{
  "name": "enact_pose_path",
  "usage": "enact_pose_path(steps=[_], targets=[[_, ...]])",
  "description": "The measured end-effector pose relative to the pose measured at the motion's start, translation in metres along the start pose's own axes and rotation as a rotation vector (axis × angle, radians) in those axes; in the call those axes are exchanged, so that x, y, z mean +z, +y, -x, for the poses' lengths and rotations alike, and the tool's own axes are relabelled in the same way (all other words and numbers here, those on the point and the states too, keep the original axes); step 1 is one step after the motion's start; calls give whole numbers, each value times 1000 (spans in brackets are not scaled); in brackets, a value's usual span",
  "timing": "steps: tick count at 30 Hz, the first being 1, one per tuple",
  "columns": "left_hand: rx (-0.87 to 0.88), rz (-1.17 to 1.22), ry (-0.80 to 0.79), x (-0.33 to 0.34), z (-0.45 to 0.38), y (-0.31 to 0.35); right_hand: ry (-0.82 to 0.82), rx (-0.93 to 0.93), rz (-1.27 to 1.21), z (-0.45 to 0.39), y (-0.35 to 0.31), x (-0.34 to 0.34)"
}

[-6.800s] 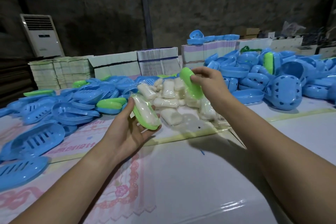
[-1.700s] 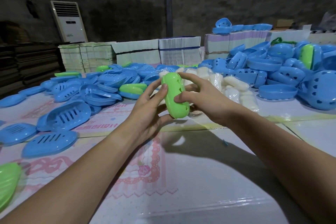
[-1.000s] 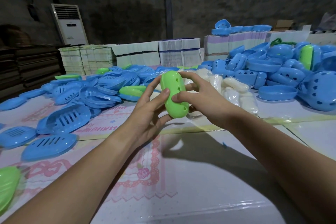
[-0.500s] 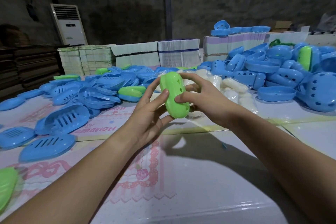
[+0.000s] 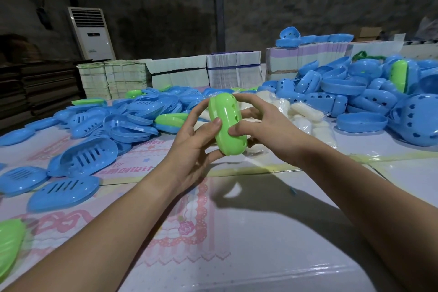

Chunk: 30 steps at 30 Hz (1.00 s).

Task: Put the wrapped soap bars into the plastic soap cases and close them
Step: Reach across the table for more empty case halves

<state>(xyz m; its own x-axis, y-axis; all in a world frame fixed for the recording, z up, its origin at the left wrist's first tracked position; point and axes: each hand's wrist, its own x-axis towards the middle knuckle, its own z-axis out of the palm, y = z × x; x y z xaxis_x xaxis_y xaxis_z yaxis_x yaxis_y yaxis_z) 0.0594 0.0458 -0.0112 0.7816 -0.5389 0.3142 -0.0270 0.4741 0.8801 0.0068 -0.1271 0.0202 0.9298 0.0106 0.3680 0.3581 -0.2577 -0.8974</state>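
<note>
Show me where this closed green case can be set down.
Free: the table between both forearms, and right of the wrapped soap bars, before the blue cases. Crowded: the blue trays on the left, the piles behind the green case.

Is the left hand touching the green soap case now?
Touching. The head view shows the left hand with its thumb pressed on the green soap case, fingers curled behind it.

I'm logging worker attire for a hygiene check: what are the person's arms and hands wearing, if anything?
Nothing visible. The left hand and right hand are bare, with no gloves, rings or wristbands showing. Both forearms are uncovered right to the bottom edge of the head view, so no sleeves, watch or bracelet appear. The fingernails look short and unpainted.
</note>
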Motion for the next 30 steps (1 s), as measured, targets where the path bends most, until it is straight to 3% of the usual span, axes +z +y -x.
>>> enact_pose_path(steps=[8, 30], targets=[[141, -135, 25, -2, 0, 3, -27, -96, 37, 5, -8, 0], [66, -162, 50, 8, 6, 5, -83, -51, 12, 6, -3, -9]])
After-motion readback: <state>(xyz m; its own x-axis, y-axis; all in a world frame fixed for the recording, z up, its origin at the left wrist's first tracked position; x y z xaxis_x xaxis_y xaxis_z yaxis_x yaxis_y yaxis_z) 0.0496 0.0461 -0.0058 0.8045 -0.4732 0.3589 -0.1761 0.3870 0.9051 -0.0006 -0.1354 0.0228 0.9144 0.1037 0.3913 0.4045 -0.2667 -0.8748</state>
